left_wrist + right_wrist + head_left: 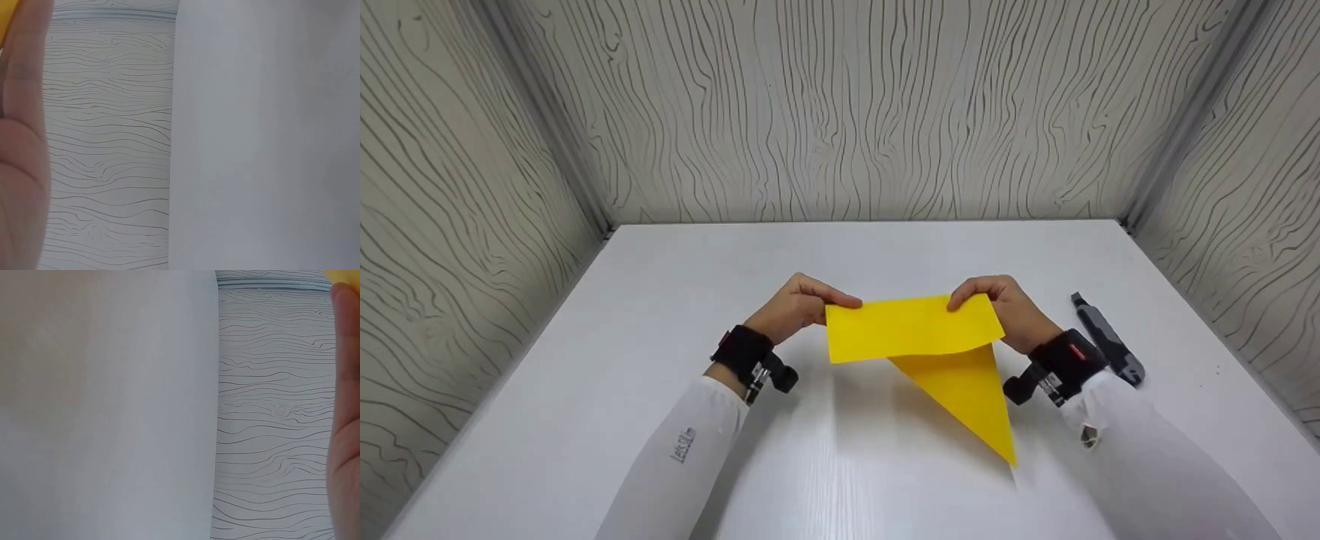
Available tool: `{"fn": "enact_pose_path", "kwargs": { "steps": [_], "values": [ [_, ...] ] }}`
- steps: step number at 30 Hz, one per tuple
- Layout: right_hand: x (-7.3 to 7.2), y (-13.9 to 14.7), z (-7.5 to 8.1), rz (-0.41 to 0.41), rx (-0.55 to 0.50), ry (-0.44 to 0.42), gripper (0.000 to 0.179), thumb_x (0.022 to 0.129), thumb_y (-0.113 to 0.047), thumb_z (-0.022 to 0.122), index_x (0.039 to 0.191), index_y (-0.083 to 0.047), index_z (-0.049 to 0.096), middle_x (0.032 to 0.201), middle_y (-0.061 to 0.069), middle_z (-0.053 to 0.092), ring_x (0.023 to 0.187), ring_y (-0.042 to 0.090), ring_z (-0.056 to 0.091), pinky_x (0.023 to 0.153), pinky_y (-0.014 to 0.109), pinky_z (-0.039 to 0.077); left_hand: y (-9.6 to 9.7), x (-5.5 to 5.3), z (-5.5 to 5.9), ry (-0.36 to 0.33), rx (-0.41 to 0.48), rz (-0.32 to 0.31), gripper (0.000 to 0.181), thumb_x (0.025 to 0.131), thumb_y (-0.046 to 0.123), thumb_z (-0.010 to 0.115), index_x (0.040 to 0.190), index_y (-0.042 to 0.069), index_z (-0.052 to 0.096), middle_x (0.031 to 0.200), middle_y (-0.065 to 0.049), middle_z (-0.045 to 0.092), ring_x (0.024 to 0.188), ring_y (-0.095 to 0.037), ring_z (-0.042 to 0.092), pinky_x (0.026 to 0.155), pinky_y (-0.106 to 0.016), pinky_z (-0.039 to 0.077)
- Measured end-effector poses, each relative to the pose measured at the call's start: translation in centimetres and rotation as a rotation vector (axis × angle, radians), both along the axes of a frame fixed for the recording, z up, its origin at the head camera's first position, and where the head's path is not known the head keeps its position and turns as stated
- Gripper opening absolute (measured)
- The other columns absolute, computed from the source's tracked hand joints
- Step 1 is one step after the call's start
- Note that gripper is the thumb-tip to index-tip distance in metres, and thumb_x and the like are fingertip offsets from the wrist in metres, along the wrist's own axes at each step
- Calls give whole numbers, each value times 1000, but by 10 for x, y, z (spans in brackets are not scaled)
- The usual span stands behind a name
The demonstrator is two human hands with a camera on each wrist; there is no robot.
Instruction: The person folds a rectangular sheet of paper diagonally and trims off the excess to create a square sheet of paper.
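A sheet of yellow paper (911, 328), folded along its top, is held up over the white table between both hands. Its upper flap forms a wide band, and a triangular part hangs below on the right, with its tip low near the tabletop. My left hand (799, 306) pinches the band's upper left corner, thumb and fingers meeting at the edge. At the upper right, my right hand (1009, 309) grips the paper with fingers over the front; its thumb is hidden behind. In the left wrist view a sliver of the yellow paper (5, 17) shows beside the hand.
A grey and black utility knife (1099, 330) lies on the white table (690, 277), just beyond the right wrist. Wood-grain panels (840, 112) enclose the table at the back and both sides. Each wrist carries a black strap (744, 352) with a small camera.
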State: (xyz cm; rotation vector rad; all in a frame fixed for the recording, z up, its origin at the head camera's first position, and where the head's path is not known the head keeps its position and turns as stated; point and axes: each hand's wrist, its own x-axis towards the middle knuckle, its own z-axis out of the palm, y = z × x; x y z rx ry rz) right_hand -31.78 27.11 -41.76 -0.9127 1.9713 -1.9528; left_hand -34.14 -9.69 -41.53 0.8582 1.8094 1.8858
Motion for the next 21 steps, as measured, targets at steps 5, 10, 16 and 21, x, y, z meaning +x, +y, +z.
{"fn": "enact_pose_path", "kwargs": {
  "steps": [5, 10, 16, 21],
  "values": [
    [2, -1, 1, -37, 24, -4, 27, 108, 3, 61, 105, -12, 83, 108, -3, 77, 90, 13, 77, 85, 27, 66, 6, 1, 3, 24, -68, 75, 36, 108, 10, 51, 118, -14, 76, 115, -14, 83, 96, -16, 79, 89, -31, 66],
    [2, 0, 2, -76, 79, 19, 21, 106, 6, 59, 105, -1, 79, 105, -5, 77, 88, 13, 76, 84, 26, 66, 16, 3, 7, 82, -237, 191, 19, 101, 16, 79, 112, 1, 84, 102, -9, 83, 85, -17, 75, 82, -27, 65],
    [3, 1, 3, -94, 135, 38, 22, 103, 9, 56, 104, 3, 77, 104, -4, 77, 86, 13, 74, 82, 26, 66, 20, 3, 10, 71, -316, 228, 23, 98, 12, 82, 119, 3, 82, 106, -12, 83, 89, -16, 76, 85, -29, 66],
    [3, 3, 5, -89, 173, 52, 30, 102, 10, 55, 102, -4, 81, 106, -2, 78, 88, 12, 74, 83, 26, 66, 18, 1, 12, 38, -357, 208, 19, 97, 12, 83, 114, 4, 84, 108, -10, 84, 89, -16, 76, 84, -28, 65]
  ]
}}
